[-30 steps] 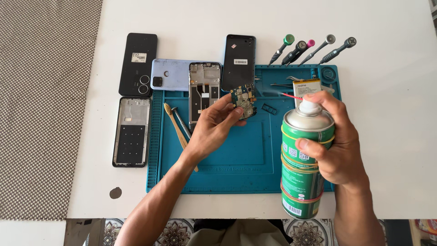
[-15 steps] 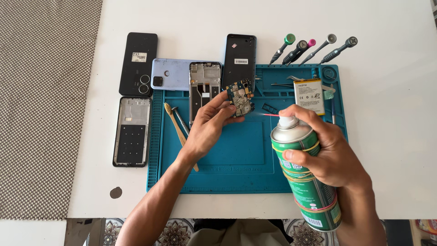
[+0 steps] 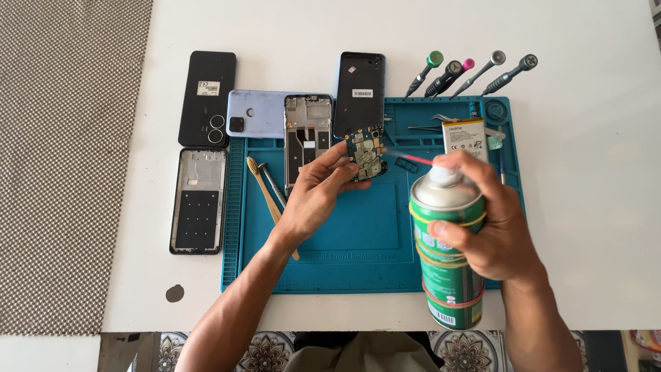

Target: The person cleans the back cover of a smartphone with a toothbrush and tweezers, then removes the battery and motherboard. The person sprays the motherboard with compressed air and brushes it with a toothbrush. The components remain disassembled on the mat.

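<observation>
Right now my left hand (image 3: 313,196) pinches a small green phone circuit board (image 3: 365,153) over the blue silicone mat (image 3: 358,234); right hand (image 3: 489,220) grips a green spray can (image 3: 444,262), red straw (image 3: 416,159) aimed at the board.

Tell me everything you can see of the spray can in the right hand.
The spray can is a tall green metal cylinder with a silver domed top, pale printed bands and rubber bands round its body. A thin red straw runs from its nozzle toward the small circuit board that the left hand holds above the blue mat. The right hand grips the can upright, slightly tilted, forefinger on its top, over the mat's near right edge.
</observation>
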